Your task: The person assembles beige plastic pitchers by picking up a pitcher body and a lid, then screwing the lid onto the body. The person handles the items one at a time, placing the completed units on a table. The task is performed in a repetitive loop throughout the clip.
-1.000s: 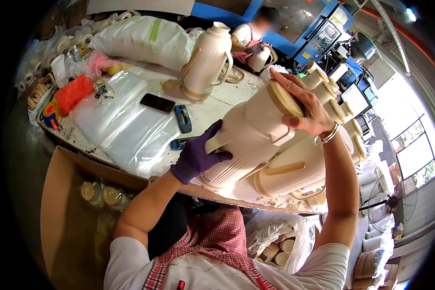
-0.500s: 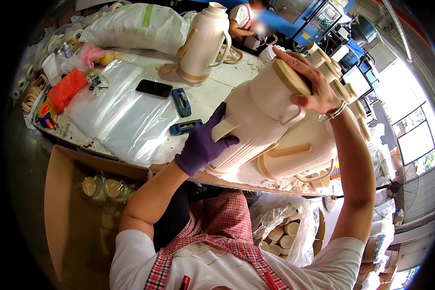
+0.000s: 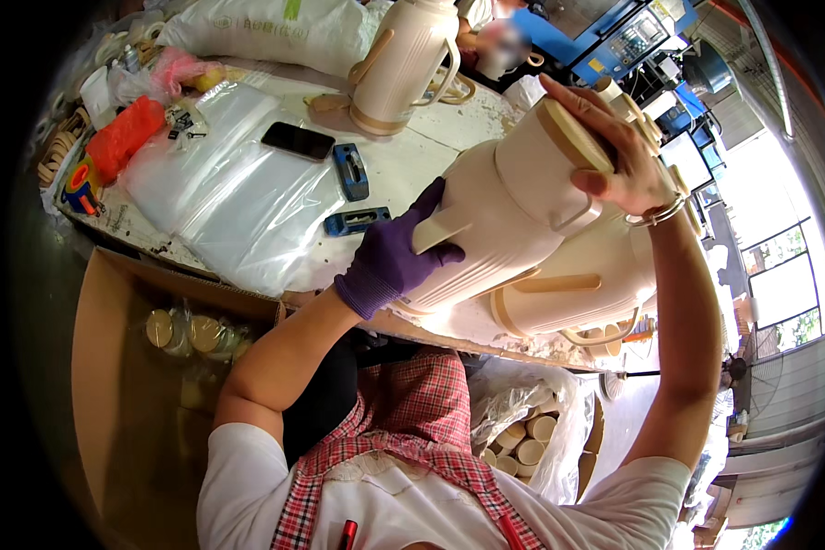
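A cream vacuum jug (image 3: 500, 215) with a tan lid (image 3: 573, 137) leans to the right over the table's near edge. My left hand (image 3: 390, 261), in a purple glove, closes round its pale spout or handle piece on the left side; which of the two I cannot tell. Bare and wearing a bracelet, my right hand (image 3: 628, 160) grips over the top of the lid, thumb on the near side. Right behind this jug lies or leans another cream jug (image 3: 577, 293) with a tan handle. The jug's underside is hidden.
Another jug (image 3: 408, 69) stands farther back. Clear plastic bags (image 3: 238, 192), a black phone (image 3: 298, 141) and two blue tools (image 3: 356, 221) lie at left. Below are a cardboard box (image 3: 110, 367) and a bag of cream cups (image 3: 532, 440). A person (image 3: 486, 37) sits across the table.
The view has shifted, so the table's things sit higher in the picture. Both hands keep their hold, and the jug appears slightly farther right.
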A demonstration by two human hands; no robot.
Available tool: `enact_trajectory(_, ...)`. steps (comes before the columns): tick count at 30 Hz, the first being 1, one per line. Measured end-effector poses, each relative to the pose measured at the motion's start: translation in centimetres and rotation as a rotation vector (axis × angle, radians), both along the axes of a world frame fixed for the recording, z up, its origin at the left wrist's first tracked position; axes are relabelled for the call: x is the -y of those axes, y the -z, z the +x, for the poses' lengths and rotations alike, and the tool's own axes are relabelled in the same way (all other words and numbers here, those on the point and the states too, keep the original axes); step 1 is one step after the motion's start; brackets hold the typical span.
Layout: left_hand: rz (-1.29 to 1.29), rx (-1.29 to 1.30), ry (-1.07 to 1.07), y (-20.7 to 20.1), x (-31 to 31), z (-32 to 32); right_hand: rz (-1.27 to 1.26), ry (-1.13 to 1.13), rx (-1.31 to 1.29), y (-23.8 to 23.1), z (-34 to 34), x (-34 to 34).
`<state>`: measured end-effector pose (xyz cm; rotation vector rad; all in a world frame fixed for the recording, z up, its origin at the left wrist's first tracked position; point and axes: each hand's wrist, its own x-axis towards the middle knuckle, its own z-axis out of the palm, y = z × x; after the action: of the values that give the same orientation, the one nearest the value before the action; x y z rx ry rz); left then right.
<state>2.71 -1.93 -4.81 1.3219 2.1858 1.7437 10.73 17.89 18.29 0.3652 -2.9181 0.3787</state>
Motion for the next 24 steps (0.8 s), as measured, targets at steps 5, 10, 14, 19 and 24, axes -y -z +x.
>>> enact_trajectory(5,0.163,0.020,-0.067,-0.2,0.7,2.2,-0.052,0.081,-0.075,1.2,0.7,1.1)
enact_trajectory(10,0.372,0.063,0.152,0.6,-4.8,13.9,0.048,0.600,-0.116,1.7,-0.2,5.5)
enact_trajectory(14,0.348,-0.040,0.148,0.2,-7.8,13.4,0.092,0.690,0.008,1.3,-1.1,6.6)
enact_trajectory(19,0.332,-0.057,0.082,1.4,2.5,5.0,-0.288,0.423,0.296,-2.5,3.2,3.5)
enact_trajectory(24,0.252,0.552,0.326,2.3,9.1,-2.1,-0.950,-0.436,0.327,4.8,2.1,1.3)
